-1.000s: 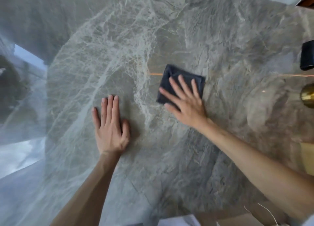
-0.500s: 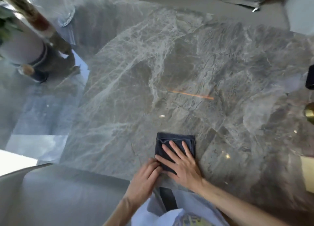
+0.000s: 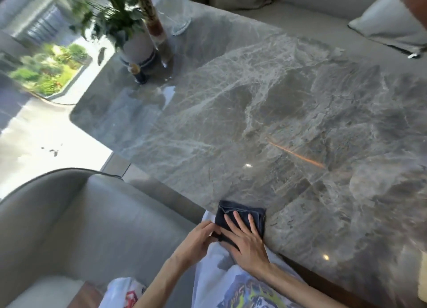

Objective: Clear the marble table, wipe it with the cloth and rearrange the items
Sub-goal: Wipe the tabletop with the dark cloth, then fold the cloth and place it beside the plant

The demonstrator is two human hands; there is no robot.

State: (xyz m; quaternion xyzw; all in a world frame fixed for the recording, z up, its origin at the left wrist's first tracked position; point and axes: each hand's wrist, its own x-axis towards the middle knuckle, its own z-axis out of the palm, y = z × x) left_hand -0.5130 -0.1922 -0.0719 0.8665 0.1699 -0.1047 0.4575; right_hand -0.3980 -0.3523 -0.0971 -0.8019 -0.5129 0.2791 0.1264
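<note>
The dark blue folded cloth [image 3: 240, 215] lies at the near edge of the grey marble table [image 3: 277, 122], partly hanging over the edge. My right hand [image 3: 245, 240] lies flat on top of the cloth, fingers spread. My left hand [image 3: 198, 240] is just off the table edge and pinches the cloth's left corner from the side. At the far left corner of the table stand a white vase with a green plant [image 3: 136, 44], a tall clear tube [image 3: 157, 30] and a clear glass vase [image 3: 178, 11].
A grey upholstered chair [image 3: 69, 215] stands at the near left beside the table. A beige sofa with a light cushion [image 3: 388, 23] runs along the far side. A yellow object [image 3: 422, 282] shows at the right edge.
My right hand dragged the cloth from mid-table back to the near edge. My left hand left the tabletop and came to the cloth's left corner. The view swung left, showing the plant.
</note>
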